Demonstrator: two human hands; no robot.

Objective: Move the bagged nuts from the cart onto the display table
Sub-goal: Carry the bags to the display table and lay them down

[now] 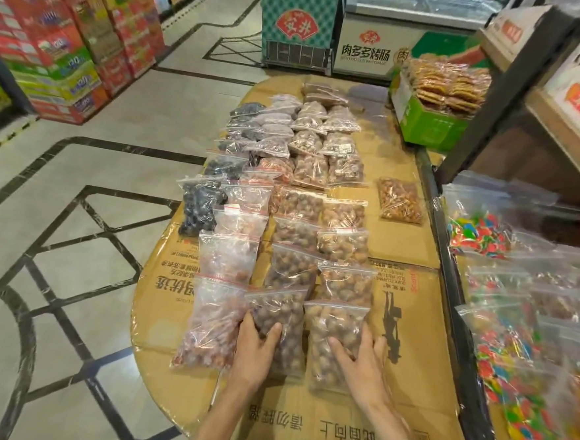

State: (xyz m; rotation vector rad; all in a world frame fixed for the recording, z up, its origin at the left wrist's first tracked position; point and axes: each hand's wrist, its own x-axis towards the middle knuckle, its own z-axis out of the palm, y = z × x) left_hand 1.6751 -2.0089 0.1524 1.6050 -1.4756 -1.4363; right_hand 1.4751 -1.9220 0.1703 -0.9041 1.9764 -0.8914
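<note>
Several clear zip bags of nuts and dried fruit lie in rows on the cardboard-covered display table (411,331). My left hand (255,348) lies flat on the nearest bag of dark round nuts (280,318), fingers spread over its lower half. My right hand (362,362) rests the same way on the neighbouring bag of paler nuts (334,329). Both bags lie flat on the table at the near end of their rows. To their left sits a bag of reddish nuts (212,324). A lone bag of orange-brown nuts (400,200) lies apart at the right.
On the right, a black-framed cart or shelf (461,300) holds bags of colourful candy (512,355). A green box of packed snacks (433,120) sits at the table's far right. Two freezers (299,24) stand behind the table. Stacked drink cartons (63,52) line the tiled aisle at left.
</note>
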